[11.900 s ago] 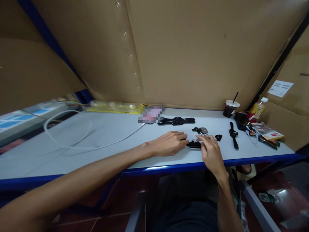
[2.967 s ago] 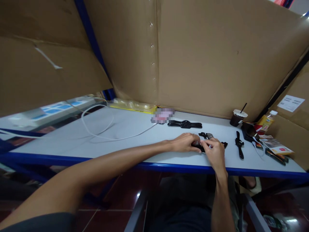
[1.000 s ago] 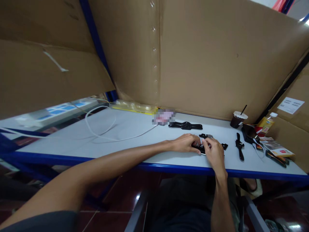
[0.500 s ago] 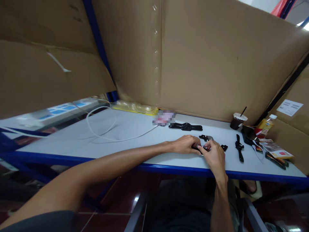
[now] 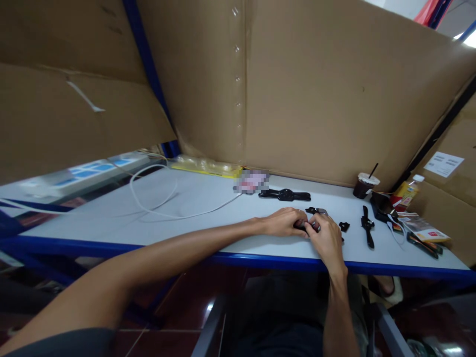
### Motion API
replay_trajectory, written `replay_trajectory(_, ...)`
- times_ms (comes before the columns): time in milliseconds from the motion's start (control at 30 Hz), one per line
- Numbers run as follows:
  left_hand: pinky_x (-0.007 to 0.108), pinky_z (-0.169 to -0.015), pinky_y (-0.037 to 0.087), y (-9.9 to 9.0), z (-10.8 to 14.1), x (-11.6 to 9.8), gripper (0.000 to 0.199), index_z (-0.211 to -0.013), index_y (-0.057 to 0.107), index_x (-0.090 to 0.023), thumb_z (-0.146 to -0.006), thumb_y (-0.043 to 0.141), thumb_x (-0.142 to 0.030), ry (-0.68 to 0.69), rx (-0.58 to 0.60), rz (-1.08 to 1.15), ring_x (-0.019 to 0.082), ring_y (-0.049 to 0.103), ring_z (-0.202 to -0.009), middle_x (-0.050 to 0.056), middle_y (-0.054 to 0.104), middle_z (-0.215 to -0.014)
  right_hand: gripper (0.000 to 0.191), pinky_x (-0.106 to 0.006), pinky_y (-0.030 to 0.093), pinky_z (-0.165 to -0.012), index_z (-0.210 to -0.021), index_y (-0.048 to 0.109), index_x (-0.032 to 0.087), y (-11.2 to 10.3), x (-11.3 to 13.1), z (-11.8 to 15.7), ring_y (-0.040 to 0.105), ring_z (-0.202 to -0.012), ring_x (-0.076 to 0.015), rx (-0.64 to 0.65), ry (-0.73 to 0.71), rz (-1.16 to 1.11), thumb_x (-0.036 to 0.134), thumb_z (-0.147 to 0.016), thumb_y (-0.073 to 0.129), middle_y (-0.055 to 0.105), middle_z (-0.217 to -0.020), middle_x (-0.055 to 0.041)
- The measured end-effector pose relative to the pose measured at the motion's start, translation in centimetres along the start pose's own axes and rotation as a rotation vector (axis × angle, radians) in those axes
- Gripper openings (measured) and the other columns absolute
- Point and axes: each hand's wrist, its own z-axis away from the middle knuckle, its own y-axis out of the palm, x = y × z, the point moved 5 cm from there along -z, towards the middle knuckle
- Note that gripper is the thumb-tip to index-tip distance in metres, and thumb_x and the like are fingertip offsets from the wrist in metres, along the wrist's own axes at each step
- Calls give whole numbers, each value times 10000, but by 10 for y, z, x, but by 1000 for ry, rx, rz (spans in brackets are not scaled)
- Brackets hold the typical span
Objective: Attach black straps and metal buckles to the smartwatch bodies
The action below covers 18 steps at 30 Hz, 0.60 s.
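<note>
Close together over the front of the table, my left hand [image 5: 285, 221] and my right hand [image 5: 327, 241] are closed around a black spokeshave, mostly hidden by the fingers. A dark handle tip [image 5: 342, 240] shows beyond the right hand. My right thumb and fingers pinch at its middle; any small part there is too hidden to make out. Just behind the hands lies a black part with a grey metal piece [image 5: 316, 211]. Right of my right hand rests a small black plate [image 5: 344, 226]. Another spokeshave [image 5: 367, 227] lies farther right, and a black two-handled body [image 5: 284, 195] lies behind.
A white cable [image 5: 186, 217] loops across the left of the table [image 5: 96, 218]. A yellow-edged plastic package [image 5: 206, 166] lies along the back cardboard. On the right stand a drink cup with straw [image 5: 366, 185] and a bottle [image 5: 407, 192], near a black box [image 5: 380, 207] and packets [image 5: 426, 228].
My right hand has shifted slightly, with its fingers drawn in closer to the spokeshave's middle. The small black plate and a handle tip show more clearly beside it. My left hand stays in place.
</note>
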Motion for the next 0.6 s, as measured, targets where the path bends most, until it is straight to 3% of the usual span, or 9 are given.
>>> replay_trajectory(167,268,-609,295,0,0,0,352,-816,579,-184,-880,697,-508,-18,-3,-27,126,456,-654,-21,548,-760,200,-350,441,-821,-853,691,244,0,-2,1,605,-865,-231,14,-46,-138,130,-806,533,715,-890,-34)
replay_trajectory(300,269,-618,302,0,0,0,366,-839,595,-181,-878,706,-527,-11,7,-17,131,474,-675,-13,565,-787,128,-351,443,-794,-889,704,231,-4,-6,2,603,-836,-235,-33,2,-132,239,-861,579,685,-845,-40)
replay_trajectory(600,267,-612,307,0,0,1,348,-831,613,-180,-888,695,-514,-10,0,-12,131,485,-661,-13,567,-767,186,-318,421,-712,-757,714,253,0,-3,2,596,-723,-199,35,1,-139,304,-894,601,648,-770,-19)
